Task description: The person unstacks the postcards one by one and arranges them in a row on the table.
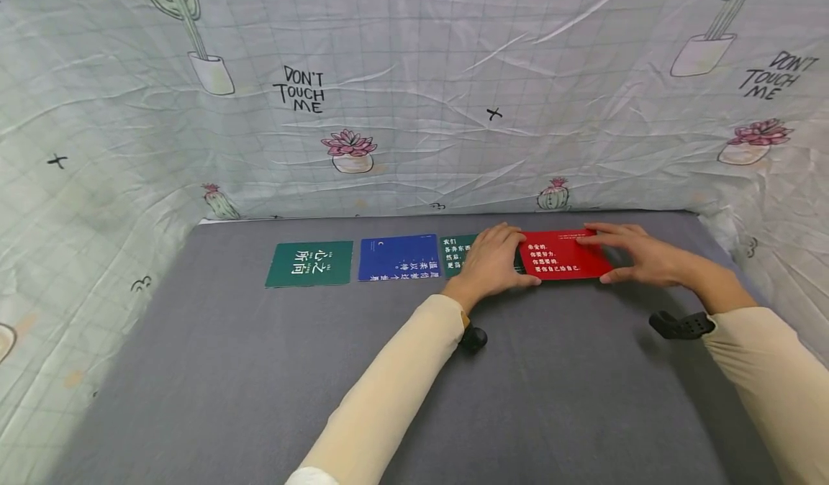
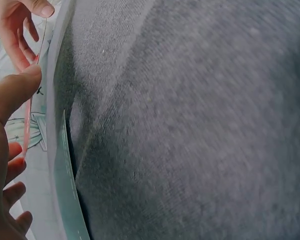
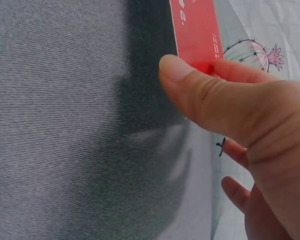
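Observation:
A red card (image 1: 560,256) with white Chinese characters is held just above the table between both hands. My left hand (image 1: 490,260) grips its left end, thumb on the near edge and fingers on the far edge. At the card's right end, my right hand (image 1: 648,255) pinches it between thumb and fingers; the right wrist view shows the thumb (image 3: 190,82) at one long edge of it. Partly hidden by the left hand lies a green card (image 1: 455,251) with white writing. Left of that are a blue card (image 1: 398,257) and another green card (image 1: 311,263), flat in a row.
The cards lie near the back of a grey cloth-covered table (image 1: 259,384). Pale fabric (image 1: 414,75) printed with cacti hangs behind and at both sides. Each wrist wears a dark strap, such as the right strap (image 1: 680,324).

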Tool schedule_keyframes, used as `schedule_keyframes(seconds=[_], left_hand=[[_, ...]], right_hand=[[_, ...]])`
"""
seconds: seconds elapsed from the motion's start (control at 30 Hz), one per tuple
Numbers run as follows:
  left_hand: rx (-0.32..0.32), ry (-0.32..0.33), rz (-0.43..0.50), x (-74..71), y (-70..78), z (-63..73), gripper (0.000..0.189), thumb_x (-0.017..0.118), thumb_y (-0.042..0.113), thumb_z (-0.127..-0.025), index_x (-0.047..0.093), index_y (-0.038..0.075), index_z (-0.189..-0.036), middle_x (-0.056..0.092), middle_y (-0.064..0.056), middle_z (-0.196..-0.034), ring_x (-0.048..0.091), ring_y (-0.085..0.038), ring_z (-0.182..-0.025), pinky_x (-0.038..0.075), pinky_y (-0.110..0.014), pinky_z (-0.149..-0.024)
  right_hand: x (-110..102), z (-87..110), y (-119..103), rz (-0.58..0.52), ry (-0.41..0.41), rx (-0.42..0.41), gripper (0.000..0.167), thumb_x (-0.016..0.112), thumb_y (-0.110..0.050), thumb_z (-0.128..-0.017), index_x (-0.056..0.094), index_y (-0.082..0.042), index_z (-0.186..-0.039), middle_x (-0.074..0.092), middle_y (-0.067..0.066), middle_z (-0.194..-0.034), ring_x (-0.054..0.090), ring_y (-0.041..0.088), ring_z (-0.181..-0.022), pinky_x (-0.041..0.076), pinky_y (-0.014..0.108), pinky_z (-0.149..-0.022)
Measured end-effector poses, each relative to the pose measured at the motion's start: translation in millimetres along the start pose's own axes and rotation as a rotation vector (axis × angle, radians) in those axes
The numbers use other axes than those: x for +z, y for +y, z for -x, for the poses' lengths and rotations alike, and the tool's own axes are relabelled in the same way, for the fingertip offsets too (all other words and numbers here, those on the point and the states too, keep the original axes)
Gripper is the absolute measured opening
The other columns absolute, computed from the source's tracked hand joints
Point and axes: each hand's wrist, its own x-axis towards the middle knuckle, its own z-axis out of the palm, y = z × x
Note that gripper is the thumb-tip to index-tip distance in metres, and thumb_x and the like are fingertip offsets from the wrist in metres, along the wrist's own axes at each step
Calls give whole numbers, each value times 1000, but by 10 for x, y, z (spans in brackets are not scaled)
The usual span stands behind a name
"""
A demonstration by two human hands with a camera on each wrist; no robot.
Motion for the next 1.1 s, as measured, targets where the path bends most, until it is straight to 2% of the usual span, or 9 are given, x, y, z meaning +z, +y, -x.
schedule_keyframes(seconds=[0.47,1.1], left_hand=[[-63,-20,-22,120,60,-110,79,68,61,-77,44,22,-141,40,8,-145,24,-14,-140,15,-35,-115],[-89,-47,-63,178,78,-179,75,65,61,-80,42,27,-143,34,8,-150,20,-15,-141,12,-40,-115]], right_hand=[[-75,-81,63,26,-40,14,71,80,-22,-77,49,-8,-139,25,22,-150,21,48,-126,27,72,-89],[-83,-175,174,5,-67,3,72,81,-21,-75,50,-7,-138,25,25,-149,19,50,-127,20,73,-91]])
